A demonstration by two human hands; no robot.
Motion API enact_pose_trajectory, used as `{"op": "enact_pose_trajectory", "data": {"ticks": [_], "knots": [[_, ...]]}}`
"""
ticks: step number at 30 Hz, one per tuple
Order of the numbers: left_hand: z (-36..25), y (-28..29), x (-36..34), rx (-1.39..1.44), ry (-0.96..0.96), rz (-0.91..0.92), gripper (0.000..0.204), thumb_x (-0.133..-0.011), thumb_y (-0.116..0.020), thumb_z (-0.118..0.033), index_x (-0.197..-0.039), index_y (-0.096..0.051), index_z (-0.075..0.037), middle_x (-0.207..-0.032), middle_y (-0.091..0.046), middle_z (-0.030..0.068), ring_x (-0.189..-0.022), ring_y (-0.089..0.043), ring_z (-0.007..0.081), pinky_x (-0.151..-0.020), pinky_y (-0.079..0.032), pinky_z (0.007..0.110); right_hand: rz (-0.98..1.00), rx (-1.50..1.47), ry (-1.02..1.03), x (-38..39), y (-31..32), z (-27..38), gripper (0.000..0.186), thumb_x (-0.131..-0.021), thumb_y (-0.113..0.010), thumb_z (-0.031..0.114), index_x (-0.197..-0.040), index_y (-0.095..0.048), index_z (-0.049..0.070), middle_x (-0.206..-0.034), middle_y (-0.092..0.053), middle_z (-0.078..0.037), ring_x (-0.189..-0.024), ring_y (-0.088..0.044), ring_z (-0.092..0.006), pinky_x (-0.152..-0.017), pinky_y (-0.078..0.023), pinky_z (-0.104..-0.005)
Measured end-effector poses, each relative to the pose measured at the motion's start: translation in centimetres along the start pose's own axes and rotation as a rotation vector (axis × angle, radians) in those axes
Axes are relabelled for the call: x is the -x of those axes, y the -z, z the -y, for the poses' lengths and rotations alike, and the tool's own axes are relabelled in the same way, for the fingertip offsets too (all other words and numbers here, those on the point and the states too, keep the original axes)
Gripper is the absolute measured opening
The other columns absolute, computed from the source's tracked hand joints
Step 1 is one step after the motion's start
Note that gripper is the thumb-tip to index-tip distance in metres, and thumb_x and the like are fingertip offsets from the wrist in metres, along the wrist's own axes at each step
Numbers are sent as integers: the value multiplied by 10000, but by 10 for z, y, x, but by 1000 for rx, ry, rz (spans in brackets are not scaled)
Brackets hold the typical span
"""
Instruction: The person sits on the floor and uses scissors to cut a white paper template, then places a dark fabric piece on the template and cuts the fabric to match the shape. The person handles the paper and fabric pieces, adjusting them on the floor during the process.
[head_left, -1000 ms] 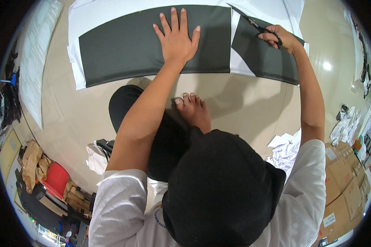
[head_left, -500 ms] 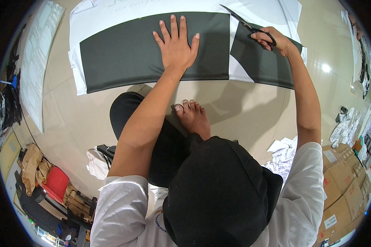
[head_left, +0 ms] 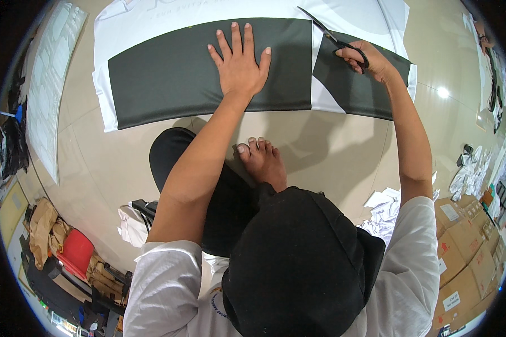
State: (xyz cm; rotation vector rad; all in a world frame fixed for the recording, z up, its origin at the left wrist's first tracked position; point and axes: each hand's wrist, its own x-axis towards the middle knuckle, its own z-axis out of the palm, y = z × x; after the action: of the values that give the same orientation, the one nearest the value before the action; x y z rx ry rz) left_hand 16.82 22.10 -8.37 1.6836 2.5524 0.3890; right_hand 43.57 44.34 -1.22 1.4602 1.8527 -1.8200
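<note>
My left hand [head_left: 242, 68] lies flat with fingers spread on a long dark grey fabric panel [head_left: 157, 78]. My right hand [head_left: 372, 60] has its fingers wrapped in the black handles of a pair of scissors [head_left: 324, 27]. The scissors' long blades point up and to the left, over the white strip [head_left: 319, 90] at the panel's right end. Beneath the right hand is a second, smaller dark grey piece [head_left: 351, 87]. Both dark pieces belong to or lie on a white cloth [head_left: 146, 19] that spreads away beyond them; which one, I cannot tell.
The cloth is spread on a glossy tiled floor [head_left: 320, 146], with my bare foot [head_left: 264, 163] close to its near edge. White scraps [head_left: 383, 210] lie at right, near cardboard boxes [head_left: 461, 253]. A patterned white sheet [head_left: 53, 73] and a red chair [head_left: 76, 253] are at left.
My right hand and the scissors have shifted slightly left and nearer to me. The left hand stays pressed in nearly the same place on the dark panel.
</note>
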Motion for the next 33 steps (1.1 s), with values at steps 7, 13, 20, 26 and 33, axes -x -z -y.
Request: {"op": "enact_pose_trajectory", "data": {"ticks": [7,13,20,26,33], "knots": [[1,-2,0,-19,-7,-11,805,-1107,-350,-630,-1732,-289,-125,-1793,-234,194,-1655,-107,505,-1312,-60,716,-8,-34,13,-1,-7,-9,365,-910,-827,393,-739,-636,133,-633,-535,61,-524,-485,-53,-496,-376,-229],[0,-1,0,3,2,0,806,-1107,-346,-631,-1736,-277,-132,-1794,-237,187,-1656,-106,502,-1312,-59,718,-11,-52,23,3,-13,-10,347,-954,-801,329,-728,-632,128,-647,-533,63,-517,-477,-43,-493,-380,-224],[1,-1,1,8,-4,-4,808,-1109,-341,-633,-1731,-283,-121,-1794,-233,195,-1654,-107,509,-1310,-56,719,-41,-24,9,4,-17,-10,388,-943,-821,370,-715,-612,136,-642,-517,52,-528,-469,-60,-502,-374,-242],[0,1,1,26,-7,-5,804,-1112,-336,-631,-1729,-290,-117,-1792,-236,200,-1654,-110,509,-1308,-58,722,-84,-60,21,7,-30,2,438,-916,-828,487,-756,-599,150,-646,-494,49,-547,-467,-87,-538,-367,-268],[1,0,1,16,-8,-9,802,-1113,-337,-627,-1730,-290,-117,-1792,-234,202,-1653,-117,508,-1306,-65,724,-82,-69,7,3,-34,13,465,-896,-840,528,-766,-605,149,-669,-504,51,-570,-467,-89,-552,-362,-270]]}}
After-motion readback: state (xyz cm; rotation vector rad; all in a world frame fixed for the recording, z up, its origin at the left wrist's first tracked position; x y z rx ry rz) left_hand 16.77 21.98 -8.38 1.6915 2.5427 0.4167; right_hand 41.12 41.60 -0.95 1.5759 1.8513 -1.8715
